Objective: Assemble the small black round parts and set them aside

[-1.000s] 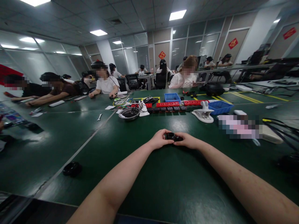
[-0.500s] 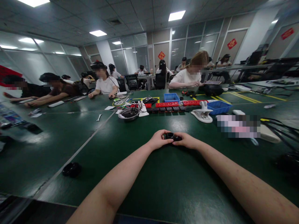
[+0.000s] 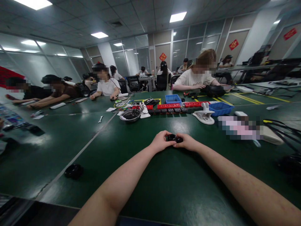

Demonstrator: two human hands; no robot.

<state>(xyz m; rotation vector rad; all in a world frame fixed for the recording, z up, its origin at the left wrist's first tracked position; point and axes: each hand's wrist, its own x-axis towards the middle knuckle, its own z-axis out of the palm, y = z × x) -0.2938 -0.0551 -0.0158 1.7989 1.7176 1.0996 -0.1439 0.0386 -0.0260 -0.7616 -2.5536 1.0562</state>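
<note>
Nearest to us, our two bare forearms stretch out over the green table (image 3: pixel 164 188) and meet in the middle of it. Our left hand (image 3: pixel 161 142) and right hand (image 3: pixel 189 142) are brought together, both clamped on a small black round part (image 3: pixel 172 137), which sits between the fingertips just above or on the table; we cannot tell whether it touches. We judge that holding it from both sides keeps it steady and turned up toward us.

Off to our left, well apart from the hands, a black round cap (image 3: pixel 73 171) lies alone on the table, near a pale seam line.

Farther out, a metal bowl (image 3: pixel 130 115) sits beside a white clamp (image 3: pixel 204 115), with a row of red and black power strips (image 3: pixel 172 107) between them and two blue bins (image 3: pixel 221 108) behind. This stock is laid within reach but clear of the hands. A small wrench (image 3: pixel 100 119) lies to the left.

Beyond, other people sit at the far side, bent over their own work.
</note>
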